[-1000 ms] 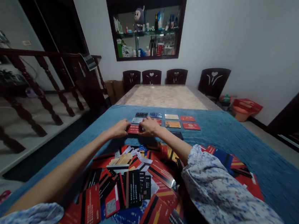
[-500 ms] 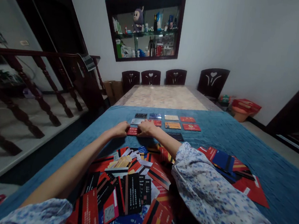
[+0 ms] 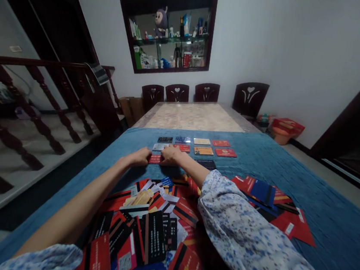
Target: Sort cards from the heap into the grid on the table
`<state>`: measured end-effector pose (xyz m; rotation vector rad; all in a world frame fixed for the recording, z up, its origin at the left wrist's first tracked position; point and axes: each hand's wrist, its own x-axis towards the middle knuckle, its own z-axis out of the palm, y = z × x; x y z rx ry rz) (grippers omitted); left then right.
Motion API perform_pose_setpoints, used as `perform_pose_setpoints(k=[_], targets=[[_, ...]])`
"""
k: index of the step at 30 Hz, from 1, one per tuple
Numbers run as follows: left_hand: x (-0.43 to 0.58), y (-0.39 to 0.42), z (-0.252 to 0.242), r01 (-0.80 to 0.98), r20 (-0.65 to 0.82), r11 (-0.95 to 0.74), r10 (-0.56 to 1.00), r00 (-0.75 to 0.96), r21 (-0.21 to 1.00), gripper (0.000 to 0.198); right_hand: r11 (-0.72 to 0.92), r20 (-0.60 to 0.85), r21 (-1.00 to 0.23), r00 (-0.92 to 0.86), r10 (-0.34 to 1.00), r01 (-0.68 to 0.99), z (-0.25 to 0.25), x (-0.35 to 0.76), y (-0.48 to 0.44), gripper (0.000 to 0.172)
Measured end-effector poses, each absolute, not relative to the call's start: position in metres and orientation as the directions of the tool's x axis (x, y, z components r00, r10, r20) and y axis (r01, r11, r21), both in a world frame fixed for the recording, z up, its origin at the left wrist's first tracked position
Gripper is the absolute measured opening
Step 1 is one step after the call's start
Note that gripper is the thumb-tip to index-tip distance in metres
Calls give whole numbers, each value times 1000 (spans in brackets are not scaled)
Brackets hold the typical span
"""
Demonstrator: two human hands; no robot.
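Both my hands rest on a red card [image 3: 155, 159] lying on the blue cloth [image 3: 262, 157]. My left hand [image 3: 140, 155] pinches its left edge with curled fingers. My right hand [image 3: 171, 155] presses its right side, fingers closed over it. Just beyond them, cards lie in neat rows [image 3: 198, 145], some red, some dark, one orange. A dark card [image 3: 207, 163] lies to the right of my right hand. A loose heap of red and black cards [image 3: 153, 223] spreads under my forearms, near me.
A second small pile of red and blue cards [image 3: 267, 197] lies at the right. Beyond the cloth is the bare marble table top [image 3: 195, 117] with dark chairs [image 3: 251, 95] behind it. A wooden stair railing [image 3: 41, 93] runs along the left.
My hands stay on the red card; the view has shifted slightly, so everything sits a little further left.
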<state>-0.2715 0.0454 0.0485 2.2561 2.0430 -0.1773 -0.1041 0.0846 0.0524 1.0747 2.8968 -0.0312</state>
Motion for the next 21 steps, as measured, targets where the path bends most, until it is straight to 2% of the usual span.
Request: perform_pose_setpoints(k=[7, 21], targets=[[-268, 49, 49, 999, -160, -36, 987, 33, -21, 26, 762, -93, -24, -760, 643, 647, 56, -108, 88, 31], [-270, 48, 44, 996, -130, -2, 992, -10, -93, 38, 770, -57, 7, -769, 637, 638, 57, -103, 86, 39]])
